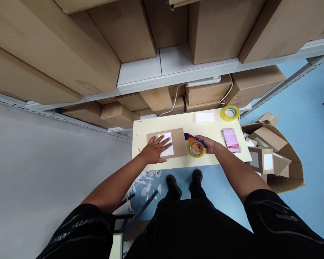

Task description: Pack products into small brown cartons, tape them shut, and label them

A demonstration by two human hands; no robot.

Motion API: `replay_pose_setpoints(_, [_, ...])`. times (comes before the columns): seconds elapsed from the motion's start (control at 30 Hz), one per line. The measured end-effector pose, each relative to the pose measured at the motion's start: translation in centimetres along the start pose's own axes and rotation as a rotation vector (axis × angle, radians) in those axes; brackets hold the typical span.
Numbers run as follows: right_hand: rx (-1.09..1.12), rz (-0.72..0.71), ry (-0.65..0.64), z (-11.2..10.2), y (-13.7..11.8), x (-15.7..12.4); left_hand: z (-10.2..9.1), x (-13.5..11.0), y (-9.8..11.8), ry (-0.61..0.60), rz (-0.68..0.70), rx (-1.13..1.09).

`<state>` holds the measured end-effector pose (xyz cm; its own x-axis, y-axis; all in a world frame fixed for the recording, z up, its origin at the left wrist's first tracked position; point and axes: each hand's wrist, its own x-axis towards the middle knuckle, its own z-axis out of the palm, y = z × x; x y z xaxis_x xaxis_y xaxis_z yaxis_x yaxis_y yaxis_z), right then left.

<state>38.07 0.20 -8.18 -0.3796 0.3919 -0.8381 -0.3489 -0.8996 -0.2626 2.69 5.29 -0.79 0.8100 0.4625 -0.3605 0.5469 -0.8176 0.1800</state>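
Note:
A flat brown cardboard parcel [178,141] with a white label [167,144] lies on the pale table [162,124]. My left hand [154,150] rests flat on the parcel and label, fingers spread. My right hand [208,144] is closed around a tape dispenser [196,146] with a blue and orange body and a yellowish tape roll, held at the parcel's right edge.
A spare yellow tape roll [230,113], a white pad [204,117] and a pink packet [231,140] lie on the table. An open carton of small boxes [272,154] stands to the right. Shelves of cardboard boxes [156,98] rise behind. Paper scraps [147,181] litter the floor.

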Motion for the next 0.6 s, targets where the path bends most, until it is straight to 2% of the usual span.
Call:
replay_pose_setpoints(0.1, [-0.040, -0.011, -0.018, -0.3, -1.5, 0.6, 0.3, 0.3, 2.2, 0.060, -0.150, -0.026])
replay_pose_setpoints(0.17, [-0.077, -0.011, -0.003, -0.5, -2.4, 1.0, -0.1, -0.1, 2.7, 0.073, -0.181, -0.042])
replay_pose_setpoints(0.23, [-0.115, -0.016, 0.039, -0.7, -3.1, 1.3, -0.9, -1.0, 1.6, 0.022, -0.086, -0.057])
replay_pose_setpoints(0.33, [-0.169, -0.020, 0.099, -0.7, -3.7, 1.4, -2.3, -2.3, -1.9, -0.134, 0.123, -0.079])
replay_pose_setpoints(0.4, [-0.201, -0.010, 0.118, -0.5, -3.8, 1.5, -3.0, -2.5, -4.1, -0.196, 0.198, -0.090])
replay_pose_setpoints(0.5, [-0.217, 0.008, 0.132, -0.5, -3.8, 1.6, -3.4, -2.0, -5.6, -0.247, 0.231, -0.110])
replay_pose_setpoints(0.6, [-0.195, 0.017, 0.110, -0.5, -3.8, 1.8, -3.0, -1.5, -5.2, -0.285, 0.192, -0.119])
